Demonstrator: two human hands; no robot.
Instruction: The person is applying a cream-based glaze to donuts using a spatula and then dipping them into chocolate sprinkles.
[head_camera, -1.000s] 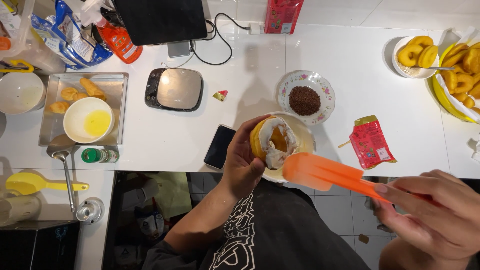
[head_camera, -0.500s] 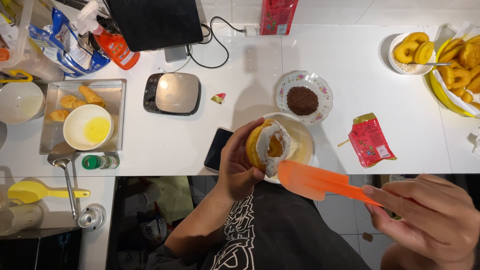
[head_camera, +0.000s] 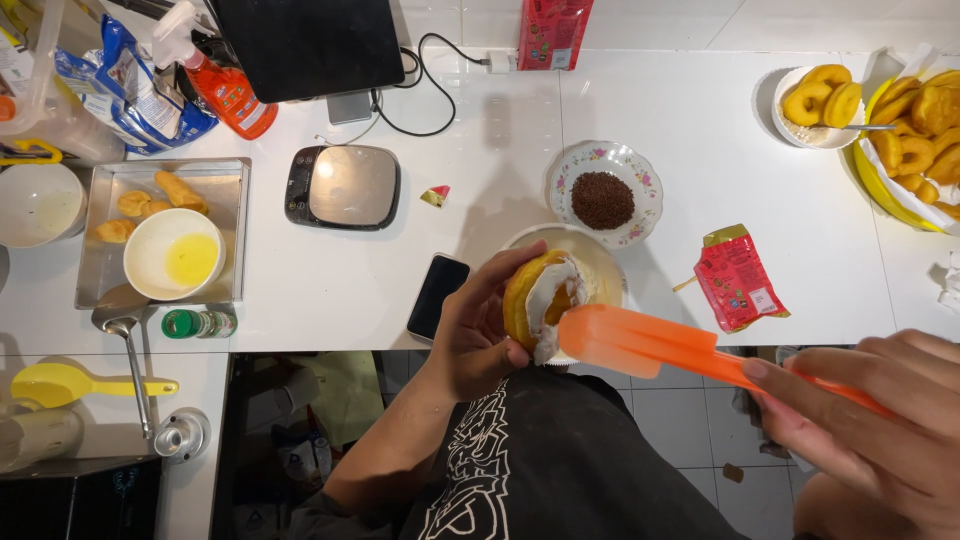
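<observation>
My left hand (head_camera: 478, 322) grips a golden ring doughnut (head_camera: 533, 298) partly covered in white icing, held over a white bowl (head_camera: 597, 262) at the counter's front edge. My right hand (head_camera: 880, 420) holds an orange spatula (head_camera: 640, 342) by its handle; the blade's tip touches the doughnut's iced lower side. A floral plate of brown sprinkles (head_camera: 604, 193) sits just behind the bowl.
A black phone (head_camera: 438, 295), a kitchen scale (head_camera: 343, 187), a red packet (head_camera: 737, 279) and a bowl of doughnuts (head_camera: 822, 103) lie on the white counter. At left stand a metal tray (head_camera: 110, 265) holding a bowl of yellow liquid (head_camera: 173, 253), a ladle (head_camera: 125, 340) and a yellow spatula (head_camera: 62, 383).
The spatula blade has slid left and down against the doughnut's iced side. My left hand has kept the doughnut over the bowl, turning it slightly.
</observation>
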